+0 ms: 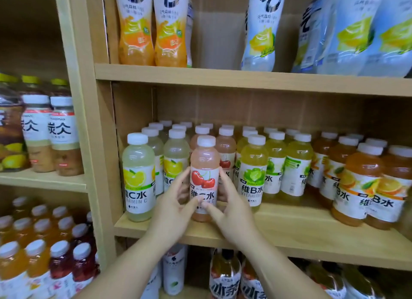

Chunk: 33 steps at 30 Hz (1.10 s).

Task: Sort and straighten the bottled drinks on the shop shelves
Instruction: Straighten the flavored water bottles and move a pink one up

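Cherry bottle (204, 178): clasped upright at the front of the middle shelf (312, 236), left hand (176, 209) and right hand (231, 211) curled round its sides, label outward, likely to square it between lemon bottle (138, 178) and lime bottle (253, 176).

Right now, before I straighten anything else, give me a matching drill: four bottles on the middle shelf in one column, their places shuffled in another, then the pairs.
Bottles:
1. cherry bottle
2. lemon bottle
3. lime bottle
4. orange bottle

Places:
a. toward the right end of the middle shelf
b. gripped by the left hand and the right hand
c. left end, beside the upright
d. just right of the right hand

Pairs: 1-b, 2-c, 3-d, 4-a.
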Available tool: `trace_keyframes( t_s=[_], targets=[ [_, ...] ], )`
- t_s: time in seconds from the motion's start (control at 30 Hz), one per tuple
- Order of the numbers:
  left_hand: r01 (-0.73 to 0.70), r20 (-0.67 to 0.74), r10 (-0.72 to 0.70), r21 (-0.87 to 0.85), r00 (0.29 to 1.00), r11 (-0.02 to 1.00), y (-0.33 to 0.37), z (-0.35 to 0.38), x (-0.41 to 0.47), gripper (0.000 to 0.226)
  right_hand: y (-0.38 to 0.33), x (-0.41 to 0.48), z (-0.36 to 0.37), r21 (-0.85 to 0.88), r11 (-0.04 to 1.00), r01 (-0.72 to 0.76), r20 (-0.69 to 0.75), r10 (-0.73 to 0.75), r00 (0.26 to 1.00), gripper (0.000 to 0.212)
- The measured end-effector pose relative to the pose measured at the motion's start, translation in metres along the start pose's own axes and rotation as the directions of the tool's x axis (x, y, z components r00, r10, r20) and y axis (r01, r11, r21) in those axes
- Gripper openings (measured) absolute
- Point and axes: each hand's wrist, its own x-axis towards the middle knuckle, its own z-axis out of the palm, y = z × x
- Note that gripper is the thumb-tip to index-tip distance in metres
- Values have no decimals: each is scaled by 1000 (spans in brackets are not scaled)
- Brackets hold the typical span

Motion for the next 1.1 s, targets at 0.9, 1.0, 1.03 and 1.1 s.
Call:
trace_keyframes(
  t_s=[0.9,1.0,1.03,1.1],
  targets=[
    [-244,100,295,827,950,506,-37,-13,-17,60,-1,31,25,-199,966,-164,-39,159,986,73],
    [-242,107,277,822,955,516,-37,-14,-16,60,-2,27,24,-239,956,-173,-25,172,985,76],
    [-238,109,268,824,957,514,-37,-15,-16,61,-4,24,23,-248,951,-184,-18,185,983,76],
    [-235,122,241,814,963,531,-39,-15,-18,59,-5,16,22,-266,942,-206,-14,210,978,76]
  ],
)
